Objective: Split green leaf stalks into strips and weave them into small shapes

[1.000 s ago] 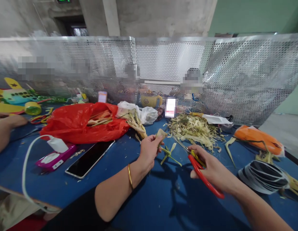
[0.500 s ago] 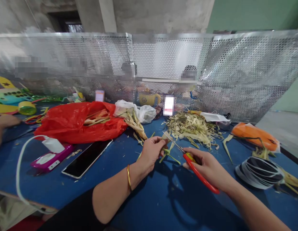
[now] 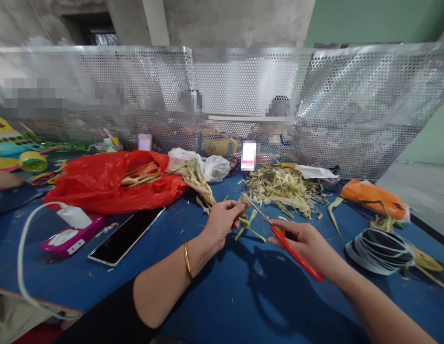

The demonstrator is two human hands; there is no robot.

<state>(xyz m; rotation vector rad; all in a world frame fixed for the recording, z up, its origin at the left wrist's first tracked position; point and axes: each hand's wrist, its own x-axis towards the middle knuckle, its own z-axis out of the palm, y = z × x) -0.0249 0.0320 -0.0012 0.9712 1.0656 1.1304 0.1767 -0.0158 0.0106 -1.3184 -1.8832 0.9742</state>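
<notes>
My left hand (image 3: 223, 220) pinches a small piece of pale green husk, with green strips (image 3: 254, 230) sticking out below the fingers. In my right hand (image 3: 303, 241) are scissors (image 3: 297, 255) with red handles; their blades point up and left, and the tips lie against the piece at my left fingertips. Behind both hands is a heap of shredded husk (image 3: 284, 188). A bundle of dried husks (image 3: 200, 184) lies just beyond my left hand.
On the blue table (image 3: 143, 286), a red plastic bag (image 3: 89, 181), a phone (image 3: 128, 236) and a purple power strip (image 3: 73, 236) lie left. At right are a wound spool (image 3: 379, 251) and an orange packet (image 3: 375, 198). Another person's hand (image 3: 5, 184) is far left.
The view has shifted slightly, so most things sit a little further left. The scissors' tips are still at the piece in my left hand, and both hands keep their holds.
</notes>
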